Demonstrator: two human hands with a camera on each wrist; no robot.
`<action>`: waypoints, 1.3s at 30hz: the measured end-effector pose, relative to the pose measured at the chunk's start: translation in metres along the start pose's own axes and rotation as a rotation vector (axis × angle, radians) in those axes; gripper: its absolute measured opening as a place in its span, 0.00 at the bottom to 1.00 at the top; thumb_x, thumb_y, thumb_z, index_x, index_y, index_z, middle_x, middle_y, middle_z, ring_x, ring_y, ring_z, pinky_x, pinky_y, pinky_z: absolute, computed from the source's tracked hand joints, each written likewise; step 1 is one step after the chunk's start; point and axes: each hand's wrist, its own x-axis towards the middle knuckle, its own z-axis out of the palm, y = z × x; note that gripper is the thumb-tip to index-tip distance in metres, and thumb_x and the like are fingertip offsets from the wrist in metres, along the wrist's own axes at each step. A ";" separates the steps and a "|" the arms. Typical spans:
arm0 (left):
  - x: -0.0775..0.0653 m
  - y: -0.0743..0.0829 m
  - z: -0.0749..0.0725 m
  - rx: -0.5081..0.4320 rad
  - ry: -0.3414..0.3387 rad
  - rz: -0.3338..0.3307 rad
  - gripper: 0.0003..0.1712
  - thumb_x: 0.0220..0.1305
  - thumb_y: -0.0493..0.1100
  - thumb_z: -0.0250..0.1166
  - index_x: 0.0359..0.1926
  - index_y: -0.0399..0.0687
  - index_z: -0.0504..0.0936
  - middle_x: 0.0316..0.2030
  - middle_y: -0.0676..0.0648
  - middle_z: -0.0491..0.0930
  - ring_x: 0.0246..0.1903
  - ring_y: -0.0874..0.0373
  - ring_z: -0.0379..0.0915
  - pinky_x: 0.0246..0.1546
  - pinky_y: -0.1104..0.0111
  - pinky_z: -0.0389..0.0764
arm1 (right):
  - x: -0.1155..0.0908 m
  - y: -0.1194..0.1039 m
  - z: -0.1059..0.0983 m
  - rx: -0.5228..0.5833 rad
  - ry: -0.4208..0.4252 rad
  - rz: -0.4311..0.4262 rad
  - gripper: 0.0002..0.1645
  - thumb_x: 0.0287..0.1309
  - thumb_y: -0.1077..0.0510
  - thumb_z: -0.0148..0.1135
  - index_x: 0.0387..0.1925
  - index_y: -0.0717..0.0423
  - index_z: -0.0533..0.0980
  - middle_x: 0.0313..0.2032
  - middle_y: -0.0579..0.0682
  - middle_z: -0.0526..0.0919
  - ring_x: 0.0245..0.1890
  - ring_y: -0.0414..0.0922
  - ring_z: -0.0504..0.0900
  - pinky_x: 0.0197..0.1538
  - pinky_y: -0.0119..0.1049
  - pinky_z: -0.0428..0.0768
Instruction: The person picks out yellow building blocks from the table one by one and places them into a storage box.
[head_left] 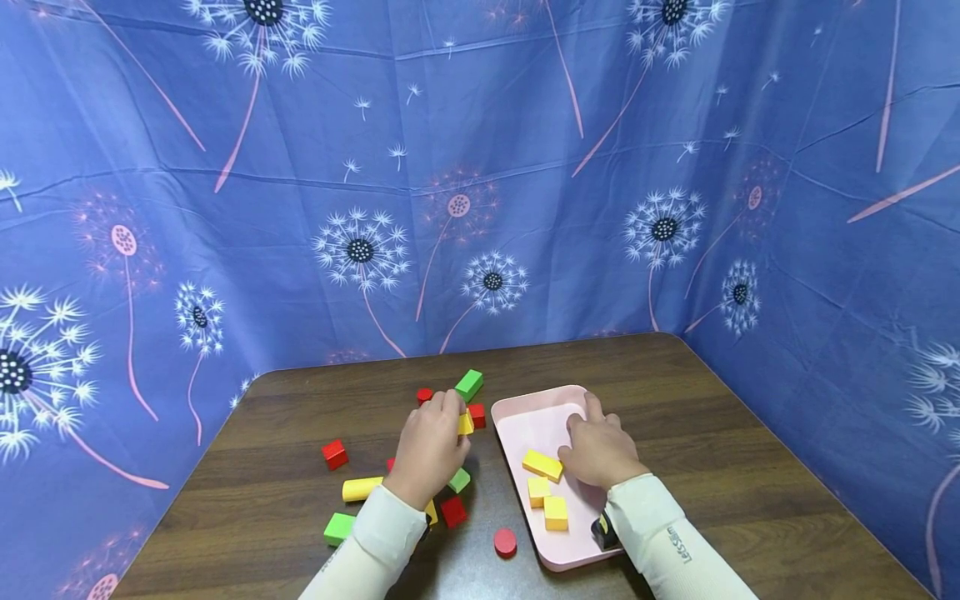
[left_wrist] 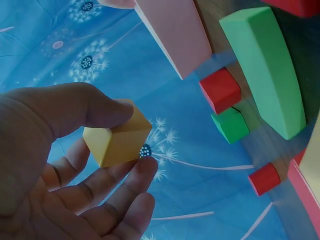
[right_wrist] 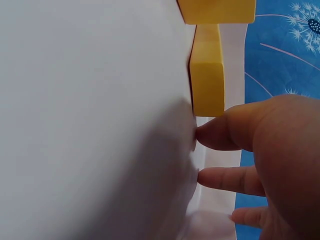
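My left hand is raised over the scattered blocks left of the pink tray. Between thumb and fingers it pinches a yellow block, whose near end is covered by the thumb. Inside the tray is my right hand, its fingertips down at the tray's floor and nothing in its grasp. Next to its thumb, in the right wrist view, lies a yellow block. The head view shows a longer yellow block and two shorter ones, a yellow block and another yellow block, along the tray's left side.
Around the left hand lie a red cube, a yellow cylinder, a green block and another red cube. Farther back are a green block and a red block. A red disc lies near the tray.
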 end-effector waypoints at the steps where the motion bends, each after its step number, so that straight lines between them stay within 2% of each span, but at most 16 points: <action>1: 0.000 0.001 0.000 0.005 0.003 0.004 0.19 0.47 0.35 0.73 0.39 0.47 0.74 0.30 0.51 0.76 0.28 0.55 0.76 0.31 0.62 0.75 | 0.000 0.000 0.000 0.001 -0.001 0.001 0.32 0.55 0.43 0.67 0.57 0.57 0.80 0.78 0.66 0.50 0.55 0.67 0.74 0.45 0.62 0.80; 12: -0.004 0.012 -0.002 0.041 0.064 0.112 0.18 0.50 0.37 0.74 0.41 0.46 0.76 0.29 0.50 0.78 0.26 0.55 0.76 0.26 0.64 0.71 | -0.002 0.000 -0.002 0.004 0.004 -0.008 0.30 0.56 0.44 0.66 0.55 0.56 0.80 0.78 0.66 0.50 0.55 0.66 0.74 0.43 0.60 0.80; 25: -0.007 0.026 0.000 0.029 0.037 0.162 0.21 0.52 0.41 0.77 0.47 0.49 0.80 0.35 0.50 0.84 0.31 0.57 0.80 0.28 0.66 0.76 | 0.000 0.000 -0.002 0.004 0.001 -0.008 0.31 0.56 0.43 0.67 0.56 0.56 0.80 0.78 0.65 0.50 0.54 0.66 0.74 0.43 0.60 0.80; 32: -0.009 0.033 0.000 0.026 -0.017 0.171 0.18 0.54 0.42 0.76 0.42 0.51 0.77 0.31 0.54 0.82 0.28 0.59 0.76 0.26 0.70 0.68 | -0.001 0.000 -0.001 0.003 -0.007 0.000 0.31 0.55 0.43 0.67 0.57 0.56 0.80 0.78 0.65 0.50 0.54 0.66 0.74 0.44 0.61 0.80; 39: -0.010 0.034 0.001 0.019 0.018 0.214 0.18 0.53 0.45 0.79 0.37 0.52 0.77 0.27 0.56 0.81 0.25 0.62 0.70 0.25 0.72 0.62 | -0.001 0.000 -0.003 0.005 -0.007 -0.002 0.32 0.55 0.43 0.67 0.58 0.57 0.79 0.78 0.66 0.49 0.53 0.65 0.73 0.44 0.59 0.80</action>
